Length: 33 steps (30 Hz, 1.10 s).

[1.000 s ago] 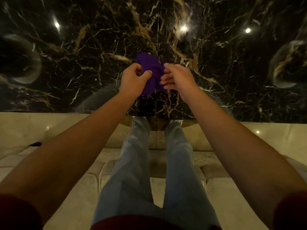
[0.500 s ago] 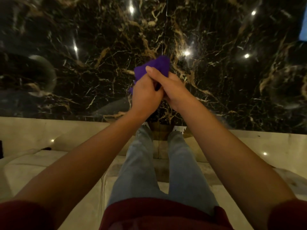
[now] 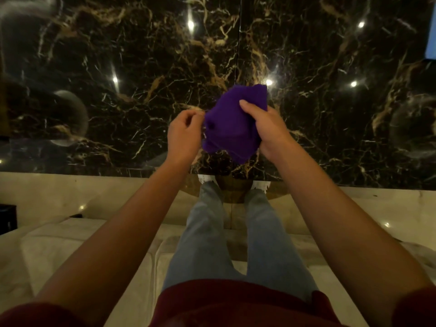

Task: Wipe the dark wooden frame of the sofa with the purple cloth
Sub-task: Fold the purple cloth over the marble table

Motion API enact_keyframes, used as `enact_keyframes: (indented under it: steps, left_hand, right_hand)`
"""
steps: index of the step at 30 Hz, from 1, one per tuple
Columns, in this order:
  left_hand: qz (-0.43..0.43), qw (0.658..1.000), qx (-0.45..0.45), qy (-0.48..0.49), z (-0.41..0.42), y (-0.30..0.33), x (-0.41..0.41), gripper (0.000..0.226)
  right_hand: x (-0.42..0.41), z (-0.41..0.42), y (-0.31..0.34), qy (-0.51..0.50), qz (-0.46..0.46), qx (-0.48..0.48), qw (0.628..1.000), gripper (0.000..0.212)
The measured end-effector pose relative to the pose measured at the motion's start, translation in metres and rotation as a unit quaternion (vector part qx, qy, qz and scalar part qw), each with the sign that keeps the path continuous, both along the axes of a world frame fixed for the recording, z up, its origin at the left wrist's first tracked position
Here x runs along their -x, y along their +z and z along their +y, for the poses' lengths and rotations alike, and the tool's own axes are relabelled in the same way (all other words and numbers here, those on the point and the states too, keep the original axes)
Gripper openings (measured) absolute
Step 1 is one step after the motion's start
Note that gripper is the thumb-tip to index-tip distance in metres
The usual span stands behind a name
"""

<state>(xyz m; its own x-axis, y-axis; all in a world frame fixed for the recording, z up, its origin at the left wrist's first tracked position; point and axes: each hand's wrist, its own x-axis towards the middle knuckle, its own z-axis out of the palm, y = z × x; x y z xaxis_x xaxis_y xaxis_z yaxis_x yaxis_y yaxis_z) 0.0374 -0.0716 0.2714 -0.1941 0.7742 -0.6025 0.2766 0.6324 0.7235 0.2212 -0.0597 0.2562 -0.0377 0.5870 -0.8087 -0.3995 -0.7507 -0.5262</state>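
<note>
1. Out in front of the person, above the dark marble floor (image 3: 118, 102), the purple cloth (image 3: 230, 128) is held bunched in mid-air, over the knees and clear of every surface.
2. The right hand (image 3: 264, 128) now has the cloth alone: its grip is closed round the right side of the bundle, thumb laid across the front. Half a second ago both hands were clasped together around it.
3. The left hand (image 3: 185, 135) has come away to the left. Its fingers are loosely curled, just beside the cloth's left edge; whether the fingertips still pinch a corner cannot be told from here.
4. The cloth shows more of itself than before, a loose lump with a fold hanging down, so the bunching looks finished or nearly so.
5. For the task, this is probably the last of the preparation. No wiping has begun: the person sits on the pale sofa cushion (image 3: 70, 256), and no dark wooden frame is clearly in view.
</note>
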Motion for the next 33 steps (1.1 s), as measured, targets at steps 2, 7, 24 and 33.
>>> enact_keyframes:
  steps: [2, 7, 24, 33]
  left_hand:
    - [-0.027, 0.998, 0.058, 0.000, 0.000, -0.007, 0.002, 0.022]
    - [-0.110, 0.982, 0.147, 0.048, 0.006, -0.013, -0.008, 0.035]
    - [-0.358, 0.921, 0.132, 0.077, 0.006, -0.009, -0.020, 0.056]
    - [-0.276, 0.959, 0.071, 0.001, 0.000, -0.004, -0.021, 0.046]
  right_hand:
    - [-0.005, 0.000, 0.003, -0.009, 0.012, 0.001, 1.000, 0.010]
    - [-0.011, -0.002, 0.010, -0.024, 0.045, -0.008, 0.999, 0.019]
    - [-0.008, -0.008, 0.014, 0.019, 0.045, -0.002, 0.999, 0.023]
    - [-0.014, -0.006, 0.007, 0.037, -0.103, -0.074, 0.991, 0.023]
